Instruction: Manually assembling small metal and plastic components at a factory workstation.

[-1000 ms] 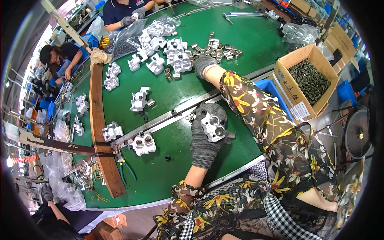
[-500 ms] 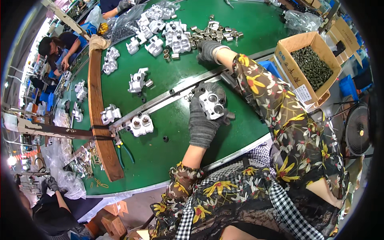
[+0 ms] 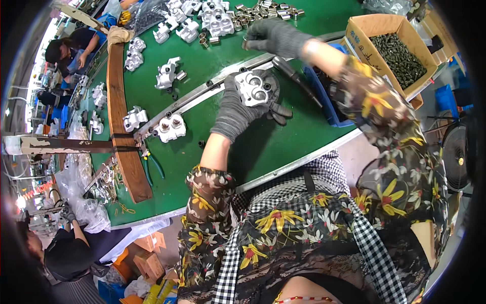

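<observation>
My left hand [image 3: 234,114], in a dark grey knit glove, grips a silver metal caliper body [image 3: 246,90] with two round bores facing up. Its fingers pass beneath and beside the casting, above the green table [image 3: 223,167]. My gloved right hand [image 3: 281,38] hovers beyond it, near the loose metal sleeves [image 3: 268,9]. Its fingers are curled together; whatever they may hold is too small to make out. Another caliper body [image 3: 171,127], with caps in its bores, lies to the left of my left hand.
A metal rail [image 3: 195,95] crosses the table. More castings [image 3: 188,30] lie at the back. At right stand a blue bin [image 3: 330,104], a dark rod-shaped tool [image 3: 296,81] and a carton [image 3: 354,50] of small dark parts. Pliers [image 3: 153,164] lie by a wooden bar [image 3: 117,96]. Co-workers sit at left.
My right hand has come away from the sleeve pile, its fingers now curled. My left hand still holds the caliper body. The whole view has shifted, bringing the blue bin and rod-shaped tool into fuller sight.
</observation>
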The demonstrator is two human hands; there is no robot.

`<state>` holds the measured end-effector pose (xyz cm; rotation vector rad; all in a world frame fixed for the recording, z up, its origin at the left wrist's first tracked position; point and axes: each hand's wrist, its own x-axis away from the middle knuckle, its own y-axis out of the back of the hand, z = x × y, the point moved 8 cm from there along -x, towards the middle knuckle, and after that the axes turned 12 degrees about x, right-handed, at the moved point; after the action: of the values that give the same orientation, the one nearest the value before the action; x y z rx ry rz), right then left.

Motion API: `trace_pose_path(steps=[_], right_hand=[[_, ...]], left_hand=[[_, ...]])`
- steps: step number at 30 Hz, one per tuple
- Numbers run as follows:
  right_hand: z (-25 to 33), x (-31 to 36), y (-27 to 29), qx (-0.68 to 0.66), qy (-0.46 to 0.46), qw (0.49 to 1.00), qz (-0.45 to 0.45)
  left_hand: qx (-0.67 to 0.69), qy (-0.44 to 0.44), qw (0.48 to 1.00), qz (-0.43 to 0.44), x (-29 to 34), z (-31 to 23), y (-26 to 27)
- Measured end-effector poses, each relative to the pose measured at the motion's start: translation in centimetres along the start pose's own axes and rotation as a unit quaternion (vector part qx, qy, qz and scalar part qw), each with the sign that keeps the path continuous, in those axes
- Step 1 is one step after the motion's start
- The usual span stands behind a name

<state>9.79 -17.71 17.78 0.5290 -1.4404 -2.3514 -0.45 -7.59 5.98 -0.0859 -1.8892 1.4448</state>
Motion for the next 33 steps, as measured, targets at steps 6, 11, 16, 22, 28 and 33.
trace_pose_path(steps=[6,11,16,22,28,33], right_hand=[[7.4,9.7,0.1,0.124,0.281,0.951,-0.030],[5.9,9.5,-2.7,-0.030,0.131,0.980,0.146],[8.3,9.5,-3.0,0.402,0.225,0.862,0.211],[10.5,7.3,-5.5,0.497,0.301,0.765,0.277],[8.3,6.9,-3.7,0.393,0.289,0.823,0.290],[6.5,4.0,0.7,0.081,0.165,0.979,0.082]], left_hand=[[-0.821,-0.236,0.499,0.148,0.8,-2.2,-2.5],[-0.636,-0.138,0.739,0.176,-0.1,-1.7,-0.7],[-0.682,-0.159,0.696,0.158,1.5,-0.8,-2.8],[-0.857,-0.235,0.445,0.111,2.5,-1.5,-3.5],[-0.766,-0.209,0.599,0.102,2.6,-0.9,-4.2],[-0.787,-0.261,0.550,0.099,3.1,-2.6,-2.4]])
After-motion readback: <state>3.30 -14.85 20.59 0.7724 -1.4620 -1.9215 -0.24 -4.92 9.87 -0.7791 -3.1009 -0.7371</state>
